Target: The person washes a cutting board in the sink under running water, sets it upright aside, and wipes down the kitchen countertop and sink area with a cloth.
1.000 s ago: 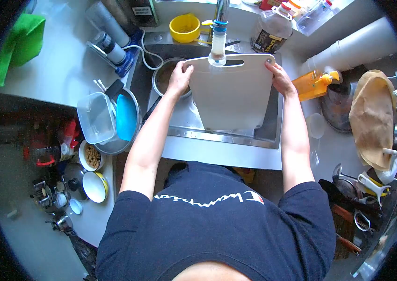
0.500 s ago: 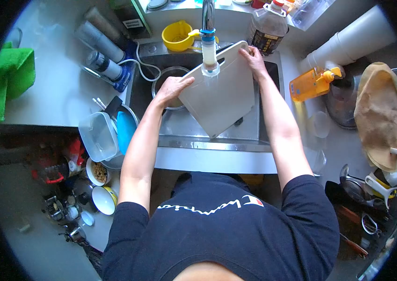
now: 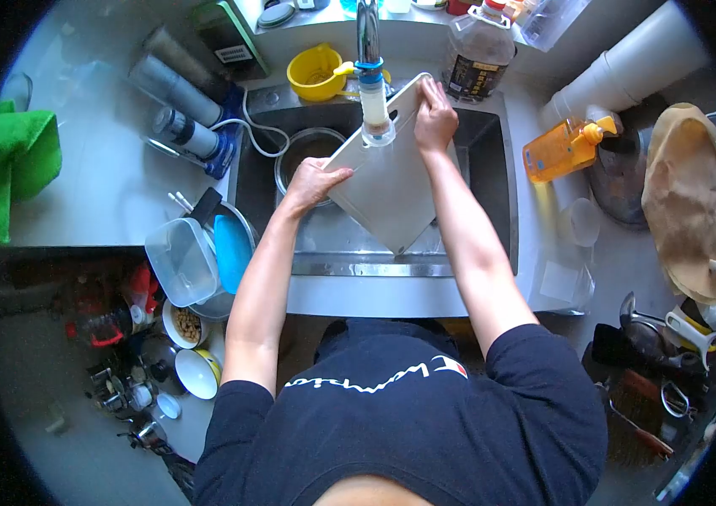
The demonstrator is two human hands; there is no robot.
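Observation:
A pale cutting board [image 3: 387, 190] is tilted over the metal sink [image 3: 337, 261], one corner pointing down toward the sink's front edge. My left hand [image 3: 317, 181] grips its left edge, with the thumb across the face. At its upper right side, my right hand [image 3: 436, 116] lies against the board with the fingers stretched upward and close together. The faucet [image 3: 373, 101], with a clear nozzle, hangs in front of the board's upper part. Behind my left hand, a round metal bowl [image 3: 286, 160] sits in the sink, partly hidden.
A yellow strainer [image 3: 316, 72] and a large bottle [image 3: 478, 59] stand behind the sink. An orange pump bottle [image 3: 562, 152] is at the right. Left of the sink are a clear plastic container [image 3: 182, 261], a blue object [image 3: 232, 253] and a green cloth [image 3: 16, 164].
The board has turned from nearly upright to a diagonal tilt. My right hand has moved left with its edge and its fingers have straightened over it. My left hand has dropped lower.

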